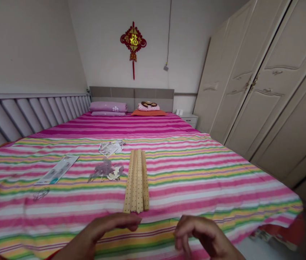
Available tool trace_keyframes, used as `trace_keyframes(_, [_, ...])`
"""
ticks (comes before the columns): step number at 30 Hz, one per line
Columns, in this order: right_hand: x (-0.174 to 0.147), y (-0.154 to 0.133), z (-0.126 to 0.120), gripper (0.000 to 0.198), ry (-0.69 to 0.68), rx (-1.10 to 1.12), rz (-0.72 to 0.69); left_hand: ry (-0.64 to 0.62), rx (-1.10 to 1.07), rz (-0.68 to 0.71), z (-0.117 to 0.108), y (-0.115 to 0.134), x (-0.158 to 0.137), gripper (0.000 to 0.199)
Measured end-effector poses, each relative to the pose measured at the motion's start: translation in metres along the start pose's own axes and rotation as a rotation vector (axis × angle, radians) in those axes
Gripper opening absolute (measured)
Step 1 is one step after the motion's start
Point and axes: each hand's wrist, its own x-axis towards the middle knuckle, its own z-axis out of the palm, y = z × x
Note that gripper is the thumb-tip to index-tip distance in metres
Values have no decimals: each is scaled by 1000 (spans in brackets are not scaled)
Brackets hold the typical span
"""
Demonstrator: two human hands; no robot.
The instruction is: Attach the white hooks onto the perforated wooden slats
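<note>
My left hand hovers over the near part of the bed, its fingers stretched and slightly bent, with nothing in it. Apart from it on the right, my right hand is loosely curved and holds nothing. Just beyond my left fingertips lie several pale wooden strips dotted with small holes, side by side and pointing away from me. To their left is a clear plastic bag beside some cream-coloured pieces. Farther back lie more clear packets. A long flat packet rests farther left, near some thin wire-like loops.
A striped sheet covers the bed. Folded purple bedding and a pink folded bundle lie by the headboard. A padded rail runs along the left; tall wardrobes stand right, with a nightstand beyond.
</note>
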Motion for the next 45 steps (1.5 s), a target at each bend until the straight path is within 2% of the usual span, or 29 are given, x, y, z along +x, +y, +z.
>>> trace_keyframes(1, [8, -8, -1, 69, 54, 18, -105, 101, -72, 43, 1, 14, 8, 55])
trace_keyframes(2, [17, -14, -1, 75, 91, 32, -192, 130, -141, 66, 2, 25, 17, 60])
trace_keyframes(4, [35, -23, 0, 78, 271, 27, -237, 264, -250, 139, 3, 38, 37, 77])
trace_keyframes(6, [53, -27, -1, 77, 414, 35, -272, 401, -286, 172, 5, 41, 56, 89])
trace_keyframes(9, [75, -15, -5, 70, 557, 75, -288, 530, -215, 99, 9, 26, 77, 86])
trace_keyframes(12, [90, 20, -11, 71, 603, 121, -147, 540, -130, -33, 16, -2, 88, 80])
trace_keyframes(16, [96, 75, -14, 71, 689, 119, 164, 575, -44, -209, 26, -41, 94, 76])
trace_keyframes(19, [96, 97, -11, 73, 741, 87, 266, 584, -8, -235, 30, -55, 94, 72])
trace_keyframes(27, [100, 104, -7, 73, 717, 39, 276, 580, 6, -206, 32, -56, 95, 67])
trace_keyframes(30, [99, 108, -4, 73, 674, 12, 277, 609, -25, -221, 25, -71, 98, 65])
trace_keyframes(33, [96, 114, 0, 72, 629, 2, 307, 731, -11, -207, 6, -98, 105, 52])
trace_keyframes(36, [94, 119, 2, 72, 596, 9, 345, 850, 93, -168, -20, -129, 115, 37])
trace_keyframes(38, [94, 121, 3, 72, 576, 5, 356, 878, 216, -123, -36, -146, 123, 33])
trace_keyframes(41, [99, 125, 5, 70, 539, -17, 342, 847, 505, -23, -50, -159, 135, 27])
trace_keyframes(45, [109, 141, 9, 61, 503, -46, 314, 740, 778, -12, -54, -166, 147, 40])
